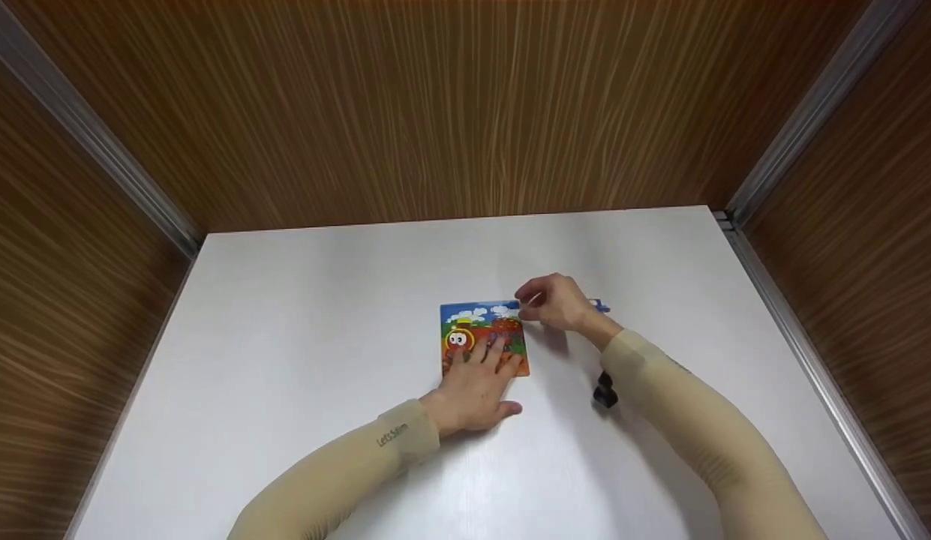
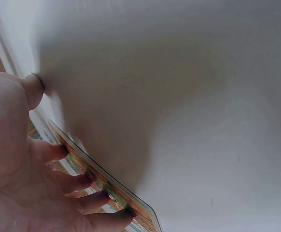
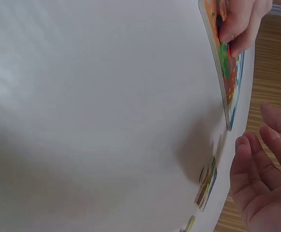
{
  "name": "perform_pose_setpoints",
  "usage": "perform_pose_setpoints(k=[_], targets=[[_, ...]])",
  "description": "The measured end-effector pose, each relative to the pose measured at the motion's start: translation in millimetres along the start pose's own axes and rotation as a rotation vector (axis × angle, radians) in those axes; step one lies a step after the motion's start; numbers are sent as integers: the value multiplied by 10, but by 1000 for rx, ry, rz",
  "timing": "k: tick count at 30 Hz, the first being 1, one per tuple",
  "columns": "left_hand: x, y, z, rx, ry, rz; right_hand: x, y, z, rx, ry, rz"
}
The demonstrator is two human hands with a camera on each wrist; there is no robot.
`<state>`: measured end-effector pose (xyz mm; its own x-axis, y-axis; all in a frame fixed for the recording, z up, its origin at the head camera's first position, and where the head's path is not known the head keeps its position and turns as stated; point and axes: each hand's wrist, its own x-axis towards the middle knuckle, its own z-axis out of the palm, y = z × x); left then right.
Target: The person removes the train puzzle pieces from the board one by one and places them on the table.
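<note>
A thin cartoon picture board, with a round-eyed red character and white clouds on blue, lies mid-table. Across its lower part my left hand rests with spread fingers, the thumb out on the white table. In the left wrist view those fingertips touch the printed face near its edge. At the board's upper right corner is my right hand, its fingers loosely bent. Nothing shows between the parted fingers of the right hand in the right wrist view. A blue-and-white piece lies just beyond the right wrist.
Two small printed pieces lie on the table in the right wrist view, a nearer one and another closer to the board. A small black object shows beside the right sleeve. Wood-grain panels surround the white table.
</note>
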<state>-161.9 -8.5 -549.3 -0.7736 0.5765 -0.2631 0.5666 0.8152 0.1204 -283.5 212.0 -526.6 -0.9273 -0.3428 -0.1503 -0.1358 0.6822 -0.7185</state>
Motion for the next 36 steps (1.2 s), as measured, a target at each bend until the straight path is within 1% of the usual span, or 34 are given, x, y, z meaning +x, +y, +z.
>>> perform_pose_setpoints(k=[4, 7, 12, 19, 27, 32, 36], targets=[[-2, 1, 4, -5, -1, 1, 41, -34, 76, -61, 0, -17], [-1, 2, 5, -4, -8, 3, 72, -53, 120, -102, -7, -7], [-2, 2, 12, -3, 0, 10, 118, -79, 175, -152, -29, 4], [-10, 5, 2, -3, 5, 15, 152, -119, 193, -250, -59, -45], [-10, -7, -14, -29, -17, 11, 206, -186, 185, -279, -97, 6], [-10, -16, -10, -33, -19, 14, 215, -214, 198, -302, -90, 20], [-9, -28, -5, -34, -16, 12, 200, -227, 212, -297, -80, 17]])
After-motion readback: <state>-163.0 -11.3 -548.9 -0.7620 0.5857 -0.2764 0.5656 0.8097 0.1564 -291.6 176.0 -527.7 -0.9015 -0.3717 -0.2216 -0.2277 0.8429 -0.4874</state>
